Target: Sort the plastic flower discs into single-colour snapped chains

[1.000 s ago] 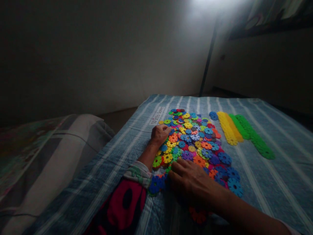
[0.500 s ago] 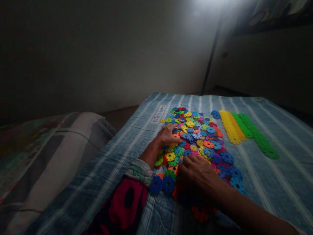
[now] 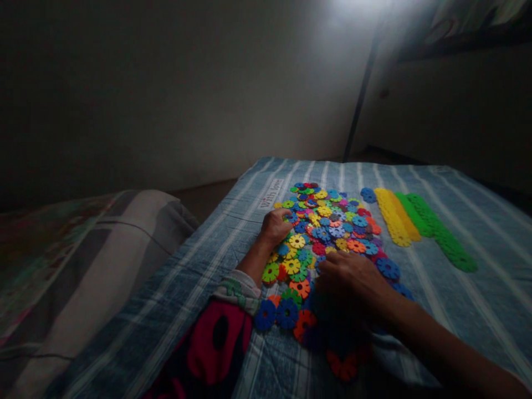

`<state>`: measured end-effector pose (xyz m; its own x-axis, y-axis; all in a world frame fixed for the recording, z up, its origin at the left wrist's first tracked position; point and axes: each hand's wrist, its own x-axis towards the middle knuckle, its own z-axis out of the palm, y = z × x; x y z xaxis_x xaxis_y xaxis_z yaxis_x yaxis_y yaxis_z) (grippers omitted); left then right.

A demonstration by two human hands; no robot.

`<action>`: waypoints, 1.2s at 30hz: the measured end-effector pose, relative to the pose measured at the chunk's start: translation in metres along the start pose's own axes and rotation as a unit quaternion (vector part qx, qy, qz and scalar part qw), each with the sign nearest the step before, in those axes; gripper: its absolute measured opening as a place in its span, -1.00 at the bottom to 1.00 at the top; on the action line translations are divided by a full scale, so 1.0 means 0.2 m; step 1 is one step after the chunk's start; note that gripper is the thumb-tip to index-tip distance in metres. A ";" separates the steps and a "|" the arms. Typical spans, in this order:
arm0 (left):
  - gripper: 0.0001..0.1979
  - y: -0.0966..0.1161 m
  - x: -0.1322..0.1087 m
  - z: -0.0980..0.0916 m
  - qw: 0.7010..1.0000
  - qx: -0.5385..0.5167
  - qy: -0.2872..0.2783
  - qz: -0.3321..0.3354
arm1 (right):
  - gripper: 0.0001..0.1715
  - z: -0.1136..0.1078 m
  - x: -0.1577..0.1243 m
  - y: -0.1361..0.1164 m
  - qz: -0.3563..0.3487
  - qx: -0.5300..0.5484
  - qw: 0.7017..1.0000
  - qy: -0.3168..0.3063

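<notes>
A spread of flower-shaped plastic discs [image 3: 297, 240] in many colours lies on the striped blue cloth. My left hand [image 3: 276, 226] rests at the left edge of this pile, its fingers curled inward. Whatever is between those fingers is hidden. Over the near right part of the pile is my right hand [image 3: 349, 274], also closed, fingertips pointing down and left among the discs. I cannot make out what it holds. Close to the near edge lie a blue disc [image 3: 286, 313] and an orange disc [image 3: 343, 366], the latter partly in shadow.
Right of the pile lie a yellow row [image 3: 393, 219] and a green row [image 3: 446, 238] of overlapping discs, with a small blue stack [image 3: 368, 194] at their far end. A grey and white covered surface [image 3: 128, 244] stands at the left. Behind is a wall [image 3: 187, 100].
My left hand has drawn back left toward the pile's edge, its fingers now more curled. My right hand has shifted right and slightly away from me, uncovering an orange disc.
</notes>
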<state>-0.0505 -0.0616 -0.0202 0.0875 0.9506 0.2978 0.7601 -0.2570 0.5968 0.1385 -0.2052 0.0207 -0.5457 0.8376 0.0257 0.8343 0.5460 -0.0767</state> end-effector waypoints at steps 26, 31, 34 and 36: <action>-0.65 0.05 -0.02 0.03 0.994 0.094 -0.005 0.062 | -0.79 0.17 0.08 0.14 -0.072 0.058 0.987 0.131; -0.57 0.10 -0.05 0.04 0.986 0.130 -0.015 0.108 | -0.63 0.25 0.10 0.17 -0.011 0.019 0.987 0.161; -0.49 0.13 -0.05 0.05 0.982 0.154 -0.052 0.091 | -0.70 0.26 0.11 0.13 -0.060 0.028 0.988 0.136; -0.57 0.12 -0.05 0.04 0.984 0.151 -0.058 0.075 | -0.77 0.27 0.11 0.11 -0.078 0.033 0.988 0.132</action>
<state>-0.0274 -0.0749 -0.0153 0.2737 0.9236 0.2686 0.8880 -0.3499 0.2984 0.1404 -0.1759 -0.0332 -0.6206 0.7244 0.3002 0.7301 0.6735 -0.1159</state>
